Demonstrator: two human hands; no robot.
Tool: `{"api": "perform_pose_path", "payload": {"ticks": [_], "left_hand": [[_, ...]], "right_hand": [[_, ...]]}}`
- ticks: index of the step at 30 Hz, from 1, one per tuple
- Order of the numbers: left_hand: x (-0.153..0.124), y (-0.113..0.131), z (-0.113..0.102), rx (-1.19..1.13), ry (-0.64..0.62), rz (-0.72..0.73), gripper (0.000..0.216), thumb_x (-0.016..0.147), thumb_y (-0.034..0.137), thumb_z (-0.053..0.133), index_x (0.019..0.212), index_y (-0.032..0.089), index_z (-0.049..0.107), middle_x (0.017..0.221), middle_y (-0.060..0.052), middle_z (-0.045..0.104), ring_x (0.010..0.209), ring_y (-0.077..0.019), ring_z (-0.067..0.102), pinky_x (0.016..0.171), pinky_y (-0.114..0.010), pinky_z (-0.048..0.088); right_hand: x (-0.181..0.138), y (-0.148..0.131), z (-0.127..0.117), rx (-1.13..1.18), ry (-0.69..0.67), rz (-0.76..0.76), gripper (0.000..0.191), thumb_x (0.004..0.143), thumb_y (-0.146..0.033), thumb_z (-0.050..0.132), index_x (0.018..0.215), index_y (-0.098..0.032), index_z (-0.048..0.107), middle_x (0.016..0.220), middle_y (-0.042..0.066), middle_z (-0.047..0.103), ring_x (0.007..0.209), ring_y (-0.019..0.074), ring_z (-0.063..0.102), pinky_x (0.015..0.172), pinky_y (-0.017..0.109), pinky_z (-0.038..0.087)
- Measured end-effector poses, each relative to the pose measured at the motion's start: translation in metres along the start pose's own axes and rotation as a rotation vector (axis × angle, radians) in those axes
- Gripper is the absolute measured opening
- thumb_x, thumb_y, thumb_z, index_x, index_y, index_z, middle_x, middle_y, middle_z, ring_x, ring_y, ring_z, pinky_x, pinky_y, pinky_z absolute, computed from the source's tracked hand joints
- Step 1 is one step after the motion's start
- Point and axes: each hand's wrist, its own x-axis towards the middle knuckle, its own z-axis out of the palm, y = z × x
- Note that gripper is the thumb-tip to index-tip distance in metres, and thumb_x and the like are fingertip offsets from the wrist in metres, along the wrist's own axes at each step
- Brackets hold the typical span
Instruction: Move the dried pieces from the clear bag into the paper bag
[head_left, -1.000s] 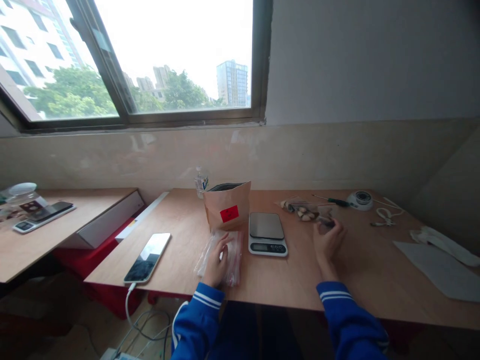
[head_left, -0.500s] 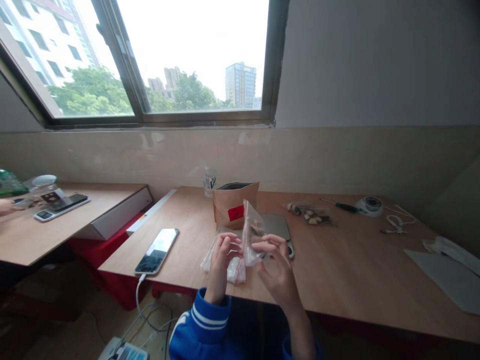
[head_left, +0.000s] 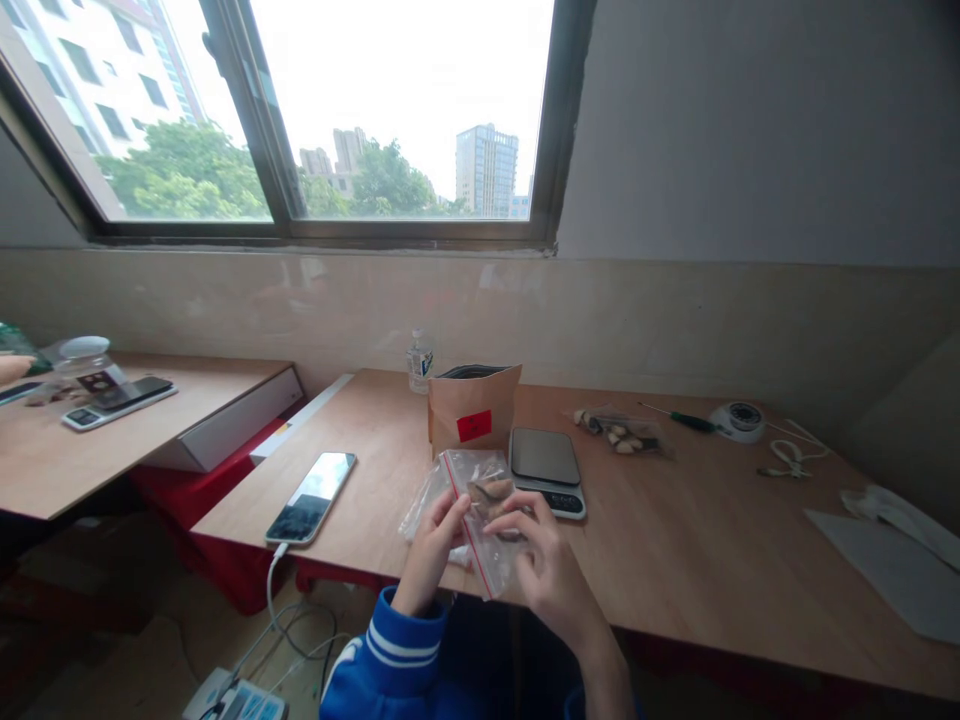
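Both hands grip one clear zip bag [head_left: 486,500] above the table's [head_left: 675,560] near edge: left hand [head_left: 435,545] at 9 o'clock, right hand [head_left: 546,565] at 4. Advice: pinch the red-striped seal evenly, keeping contents low. Scale [head_left: 546,470] sits at 1 o'clock.

Clear red-zip bag [head_left: 486,500] with brownish pieces, tilted, above the table edge

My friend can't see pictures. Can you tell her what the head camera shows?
Two bare hands, left hand and right hand, hold a small clear zip bag over a wooden table. Behind it stand a kitchen scale and a brown paper bag.
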Motion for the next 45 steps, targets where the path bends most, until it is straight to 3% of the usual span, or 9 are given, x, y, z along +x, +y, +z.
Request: {"api": "perform_pose_path", "payload": {"ticks": [4, 7, 18, 27, 31, 33, 38, 42, 45], "left_hand": [[-0.002, 0.000, 0.005, 0.033, -0.004, 0.045, 0.035, 0.067, 0.047, 0.072, 0.078, 0.015, 0.065, 0.072, -0.002, 0.064, 0.071, -0.0161, 0.061, 0.066, -0.028, 0.053], [-0.002, -0.003, 0.011, 0.023, 0.049, 0.045, 0.034, 0.068, 0.047, 0.071, 0.078, 0.015, 0.063, 0.072, -0.001, 0.062, 0.072, -0.0156, 0.060, 0.068, -0.028, 0.052], [-0.004, -0.012, 0.017, 0.336, 0.060, 0.227, 0.032, 0.078, 0.047, 0.059, 0.075, 0.015, 0.060, 0.070, -0.002, 0.060, 0.070, -0.0162, 0.056, 0.070, -0.029, 0.046], [-0.009, -0.004, 0.019, 0.323, -0.056, 0.240, 0.026, 0.081, 0.044, 0.056, 0.076, 0.018, 0.058, 0.071, -0.001, 0.057, 0.068, -0.0145, 0.054, 0.063, -0.025, 0.045], [-0.011, -0.004, 0.020, 0.334, -0.079, 0.261, 0.026, 0.080, 0.041, 0.059, 0.069, 0.017, 0.060, 0.069, -0.002, 0.057, 0.071, -0.0162, 0.054, 0.065, -0.025, 0.046], [-0.014, -0.004, 0.020, 0.314, -0.078, 0.232, 0.028, 0.079, 0.042, 0.060, 0.066, 0.017, 0.059, 0.069, -0.003, 0.058, 0.072, -0.0171, 0.056, 0.063, -0.025, 0.047], [-0.021, 0.004, 0.018, 0.258, 0.007, 0.104, 0.034, 0.077, 0.049, 0.059, 0.068, 0.018, 0.053, 0.068, -0.001, 0.056, 0.058, -0.0136, 0.058, 0.050, -0.023, 0.046], [-0.020, 0.005, 0.017, 0.212, -0.033, 0.105, 0.036, 0.077, 0.050, 0.060, 0.066, 0.017, 0.051, 0.065, 0.001, 0.055, 0.054, -0.0106, 0.055, 0.048, -0.021, 0.043], [-0.012, -0.006, 0.015, 0.107, -0.037, 0.122, 0.036, 0.079, 0.050, 0.057, 0.066, 0.017, 0.053, 0.068, 0.000, 0.056, 0.061, -0.0116, 0.055, 0.056, -0.023, 0.047]], "right_hand": [[0.004, -0.003, 0.002, -0.061, 0.022, 0.026, 0.024, 0.081, -0.007, 0.043, 0.087, -0.022, 0.060, 0.097, 0.004, 0.058, 0.100, 0.0207, 0.053, 0.092, 0.036, 0.042], [0.007, -0.003, 0.009, -0.077, 0.050, 0.055, 0.007, 0.084, -0.019, 0.053, 0.089, -0.022, 0.059, 0.093, 0.004, 0.059, 0.092, 0.0208, 0.055, 0.084, 0.035, 0.045], [0.009, 0.013, 0.021, -0.065, 0.179, -0.009, 0.006, 0.086, -0.019, 0.055, 0.084, -0.021, 0.060, 0.091, 0.003, 0.064, 0.089, 0.0180, 0.061, 0.081, 0.029, 0.048], [0.008, 0.008, 0.017, -0.059, 0.191, 0.018, 0.015, 0.089, -0.024, 0.050, 0.083, -0.021, 0.063, 0.086, 0.003, 0.067, 0.082, 0.0175, 0.063, 0.076, 0.028, 0.050], [0.007, 0.007, 0.014, -0.059, 0.212, 0.052, 0.015, 0.086, -0.027, 0.053, 0.078, -0.022, 0.064, 0.077, 0.001, 0.067, 0.074, 0.0169, 0.063, 0.071, 0.027, 0.049], [0.004, 0.013, 0.008, -0.084, 0.286, 0.074, 0.015, 0.084, -0.029, 0.055, 0.074, -0.022, 0.063, 0.070, 0.000, 0.066, 0.066, 0.0158, 0.062, 0.066, 0.026, 0.048], [-0.005, 0.035, -0.018, -0.009, 0.756, 0.228, 0.021, 0.079, -0.038, 0.061, 0.071, -0.019, 0.056, 0.065, 0.001, 0.064, 0.060, 0.0165, 0.061, 0.060, 0.027, 0.048], [-0.008, 0.033, -0.028, 0.164, 0.764, 0.268, 0.025, 0.079, -0.042, 0.062, 0.075, -0.018, 0.056, 0.069, 0.004, 0.066, 0.065, 0.0184, 0.064, 0.065, 0.030, 0.051], [-0.005, 0.020, -0.023, 0.274, 0.788, 0.253, 0.025, 0.079, -0.041, 0.062, 0.077, -0.018, 0.055, 0.066, 0.003, 0.066, 0.062, 0.0172, 0.064, 0.063, 0.029, 0.051]]}}
